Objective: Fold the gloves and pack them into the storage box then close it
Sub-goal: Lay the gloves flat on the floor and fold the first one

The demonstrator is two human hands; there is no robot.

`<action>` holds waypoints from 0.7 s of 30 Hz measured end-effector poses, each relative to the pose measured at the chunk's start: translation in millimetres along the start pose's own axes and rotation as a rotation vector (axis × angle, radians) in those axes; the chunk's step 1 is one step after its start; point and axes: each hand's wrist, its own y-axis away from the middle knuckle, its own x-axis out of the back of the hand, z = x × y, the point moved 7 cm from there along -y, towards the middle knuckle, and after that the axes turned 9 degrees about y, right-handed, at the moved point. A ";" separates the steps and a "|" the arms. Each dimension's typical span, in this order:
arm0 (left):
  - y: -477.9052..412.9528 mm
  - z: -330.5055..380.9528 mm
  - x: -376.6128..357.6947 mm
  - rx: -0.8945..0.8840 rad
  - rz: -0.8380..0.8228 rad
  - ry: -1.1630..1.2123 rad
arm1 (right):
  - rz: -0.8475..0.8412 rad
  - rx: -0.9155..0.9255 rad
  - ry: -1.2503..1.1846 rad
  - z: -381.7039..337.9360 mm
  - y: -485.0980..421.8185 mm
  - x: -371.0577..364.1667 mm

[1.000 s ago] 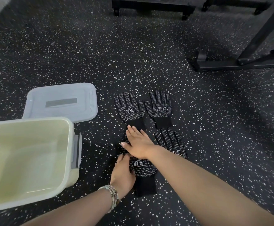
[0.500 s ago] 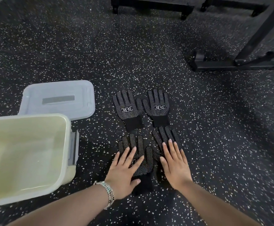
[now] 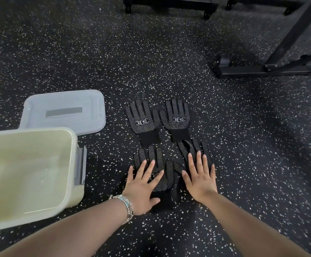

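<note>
The left hand lies flat, palm down, fingers spread apart and gripping nothing, pressed on the near-left black knit glove with white grip dots. A beaded bracelet circles that wrist. The right hand lies flat the same way, fingers splayed and closed on nothing, covering most of the near-right black dotted glove; only that glove's fingertips and thumb show past the hand.

Taking the near-left glove as the landmark: it lies on the black rubber floor flecked with white, fingers pointing away from the person, its dark cuff towards the person beside the left thumb. The near-right glove lies just beside it on its right, the two thumbs close together; whether they touch cannot be told. Just beyond the landmark glove lies a far-left black dotted glove with a white printed label, its cuff almost meeting the landmark's fingertips. To the right of that one, thumbs side by side, lies the far-right black dotted glove with the same label, its cuff just above the near-right glove's fingertips. All four lie flat and unfolded.

Left of the landmark glove stands the pale cream plastic storage box, open, with a grey latch on the side facing the glove. Beyond the box, left of the far gloves, the translucent grey-white lid lies flat on the floor. Far beyond and to the right stand black metal frame bases.
</note>
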 end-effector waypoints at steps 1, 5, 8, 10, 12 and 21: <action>0.1 -0.6 0.8 0.000 0.000 0.002 | 0.002 0.012 -0.001 1.5 1.2 1.4; 5.2 -1.3 1.7 -0.027 0.053 0.014 | 0.209 0.111 0.000 2.6 11.1 18.9; 12.1 1.0 -0.2 -0.089 0.116 -0.022 | 0.241 0.325 0.118 -9.5 20.6 15.6; 14.9 1.5 -2.0 -0.097 0.131 -0.035 | 0.207 0.357 0.153 -13.5 26.9 4.2; 17.6 2.3 -2.2 -0.089 0.139 -0.030 | 0.203 0.333 0.108 -14.9 31.9 -0.8; 20.1 3.0 -5.1 -0.115 0.193 -0.006 | 0.152 0.130 -0.024 -10.2 -3.5 26.2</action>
